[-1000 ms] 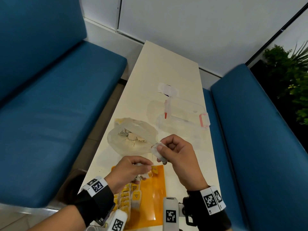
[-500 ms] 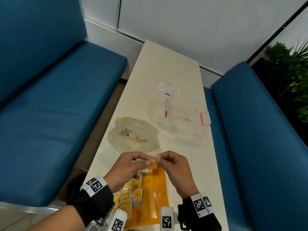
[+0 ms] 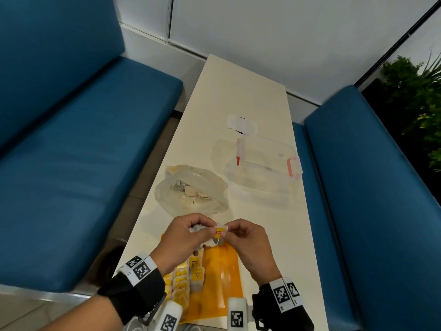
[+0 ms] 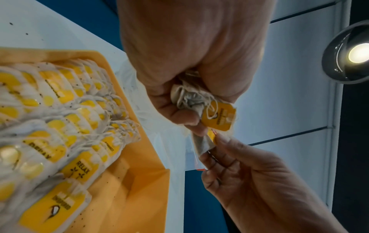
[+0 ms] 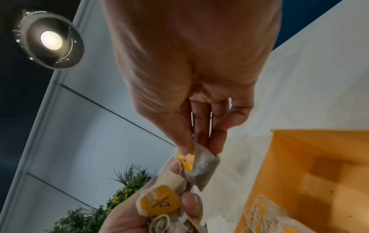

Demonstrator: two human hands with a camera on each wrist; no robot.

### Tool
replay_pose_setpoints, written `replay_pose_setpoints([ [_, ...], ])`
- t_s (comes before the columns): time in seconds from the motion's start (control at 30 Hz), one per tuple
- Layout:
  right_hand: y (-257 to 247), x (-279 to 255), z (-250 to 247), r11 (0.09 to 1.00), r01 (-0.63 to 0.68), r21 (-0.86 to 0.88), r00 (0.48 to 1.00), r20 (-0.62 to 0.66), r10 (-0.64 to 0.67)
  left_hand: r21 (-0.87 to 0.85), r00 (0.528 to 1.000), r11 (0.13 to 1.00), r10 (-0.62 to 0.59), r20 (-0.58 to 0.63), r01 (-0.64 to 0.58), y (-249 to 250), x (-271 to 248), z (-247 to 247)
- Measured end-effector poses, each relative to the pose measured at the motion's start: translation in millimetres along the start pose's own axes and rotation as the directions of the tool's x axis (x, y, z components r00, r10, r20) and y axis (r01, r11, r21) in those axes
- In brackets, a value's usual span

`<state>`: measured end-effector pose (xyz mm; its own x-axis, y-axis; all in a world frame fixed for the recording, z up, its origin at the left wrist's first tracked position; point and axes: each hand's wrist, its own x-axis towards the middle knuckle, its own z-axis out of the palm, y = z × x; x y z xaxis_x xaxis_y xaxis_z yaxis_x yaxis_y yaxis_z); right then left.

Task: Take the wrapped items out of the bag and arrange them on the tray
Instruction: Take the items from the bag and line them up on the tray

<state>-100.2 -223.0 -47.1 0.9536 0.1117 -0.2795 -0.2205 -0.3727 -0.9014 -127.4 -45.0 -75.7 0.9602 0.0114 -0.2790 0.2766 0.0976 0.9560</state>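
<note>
My left hand (image 3: 188, 235) grips a bunch of tea bags (image 4: 189, 99) with yellow tags above the far end of the orange tray (image 3: 222, 283). My right hand (image 3: 241, 237) pinches one tea bag (image 5: 201, 167) by its yellow tag, right beside the left fingers. The tray (image 4: 127, 197) holds rows of several tea bags (image 4: 60, 126) along its left side. The clear plastic bag (image 3: 193, 192) lies open on the table just beyond my hands, with more tea bags inside.
A clear lidded container with pink clips (image 3: 265, 168) sits on the white table (image 3: 238, 91) to the right of the bag, a small white wrapper (image 3: 241, 123) behind it. Blue benches (image 3: 71, 163) flank the table. A plant (image 3: 420, 99) stands at far right.
My right hand came down and left from beside the bag to meet the left hand. Both hands now hold tea bags together over the tray's far end.
</note>
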Motion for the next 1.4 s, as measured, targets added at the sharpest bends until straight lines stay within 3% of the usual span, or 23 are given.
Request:
replay_pose_setpoints([
  [0.17,16,2,-2,0.995,0.011,-0.104,1.000,0.016,-0.009,-0.014,0.998,0.998,-0.056,-0.037,0.055,-9,2,-17],
  [0.3,42,-6,5,0.981,-0.051,-0.185,0.989,0.128,0.076,-0.024,0.990,0.993,-0.120,-0.070,0.118,-21,2,-30],
  [0.43,66,-17,17,0.926,-0.122,-0.358,0.944,0.245,0.219,-0.010,0.986,0.989,-0.148,-0.076,0.148,-30,0,-33],
  [0.8,88,-22,35,0.876,-0.231,-0.424,0.855,0.341,0.390,0.040,0.985,0.989,-0.141,-0.103,0.146,-41,-2,-34],
  [0.97,97,-28,44,0.868,-0.238,-0.435,0.885,0.271,0.379,0.131,0.985,0.982,-0.119,-0.124,0.135,-44,-1,-33],
  [1.2,102,-32,56,0.860,-0.178,-0.478,0.954,0.130,0.270,0.112,0.983,0.980,-0.155,-0.095,0.165,-42,1,-34],
  [1.4,101,-34,60,0.854,-0.170,-0.493,0.970,0.070,0.233,0.099,0.983,0.980,-0.164,-0.080,0.171,-41,3,-34],
])
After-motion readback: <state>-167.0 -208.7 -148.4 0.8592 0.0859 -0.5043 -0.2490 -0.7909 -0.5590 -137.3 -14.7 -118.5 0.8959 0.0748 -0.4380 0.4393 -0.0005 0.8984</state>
